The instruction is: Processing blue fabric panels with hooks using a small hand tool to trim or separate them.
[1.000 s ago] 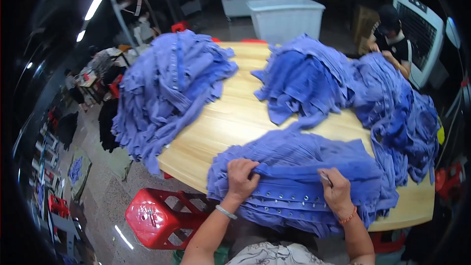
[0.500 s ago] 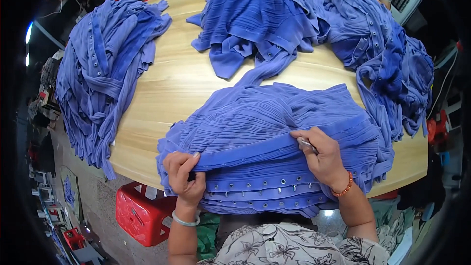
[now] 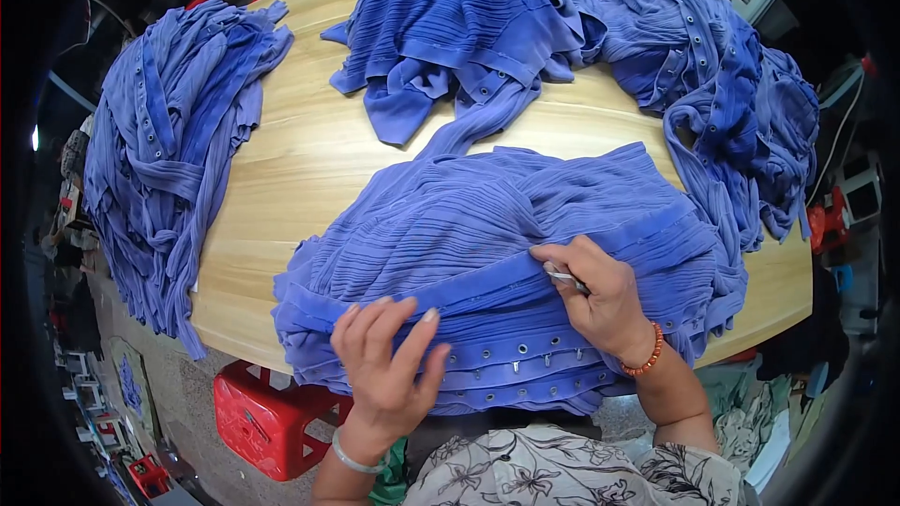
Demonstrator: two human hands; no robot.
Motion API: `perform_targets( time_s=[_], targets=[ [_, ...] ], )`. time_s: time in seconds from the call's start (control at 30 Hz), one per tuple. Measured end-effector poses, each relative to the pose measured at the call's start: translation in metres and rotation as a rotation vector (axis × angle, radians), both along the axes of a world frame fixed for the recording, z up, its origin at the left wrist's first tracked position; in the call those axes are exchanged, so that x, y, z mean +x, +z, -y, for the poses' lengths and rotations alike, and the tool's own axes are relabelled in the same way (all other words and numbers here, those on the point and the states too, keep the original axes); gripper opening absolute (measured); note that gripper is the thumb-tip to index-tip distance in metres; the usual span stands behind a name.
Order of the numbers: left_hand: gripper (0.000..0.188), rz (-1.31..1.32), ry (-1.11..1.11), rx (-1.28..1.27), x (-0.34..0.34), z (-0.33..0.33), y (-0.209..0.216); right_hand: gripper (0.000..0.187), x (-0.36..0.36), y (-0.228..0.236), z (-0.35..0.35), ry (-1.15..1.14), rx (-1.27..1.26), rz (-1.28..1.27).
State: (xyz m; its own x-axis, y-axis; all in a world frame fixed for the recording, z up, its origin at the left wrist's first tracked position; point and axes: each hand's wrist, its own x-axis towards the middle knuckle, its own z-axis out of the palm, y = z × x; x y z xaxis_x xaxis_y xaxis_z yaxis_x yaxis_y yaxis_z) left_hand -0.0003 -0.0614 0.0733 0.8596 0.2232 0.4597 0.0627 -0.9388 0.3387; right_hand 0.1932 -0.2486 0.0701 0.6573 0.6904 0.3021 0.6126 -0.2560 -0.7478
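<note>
Tabletop (image 3: pixel 309 131), purple band (image 3: pixel 483 285) slanting away rightward, pinched in right hand (image 3: pixel 603 292), left hand (image 3: pixel 387 377) loose

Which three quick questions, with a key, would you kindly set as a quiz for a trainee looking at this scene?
1. Multiple choice: what is held in the right hand?
a) a green bottle
b) a small silvery object
c) a roll of tape

2. Fill in the blank: the orange bracelet is on the person's ____ side.

3. True or false: the left hand, over the nearest blue pile, is open rather than clenched.

Key: 1 b; 2 right; 3 true.
</note>
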Motion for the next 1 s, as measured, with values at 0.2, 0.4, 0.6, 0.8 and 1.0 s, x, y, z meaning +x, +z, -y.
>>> perform_targets(
  time_s=[0.2,0.4,0.6,0.8,1.0],
  targets=[
    [0.026,0.004,-0.032,0.009,0.016,-0.004,-0.018,0.035,-0.001,-0.002,0.004,-0.002,-0.011,0.006],
    [0.025,0.055,-0.04,-0.065,0.015,-0.004,-0.017,0.038,0.0,0.0,0.006,0.0,-0.03,-0.064],
    [0.045,-0.029,-0.135,-0.254,0.044,0.006,0.0,0.033,0.005,0.0,0.01,0.052,-0.005,-0.115],
    [0.053,-0.145,-0.233,-0.335,0.067,0.009,0.008,0.028,0.004,-0.005,0.014,0.076,0.082,-0.213],
    [0.048,-0.225,-0.247,-0.356,0.078,0.009,0.01,0.031,0.004,-0.003,0.017,0.094,0.082,-0.203]
  ],
)
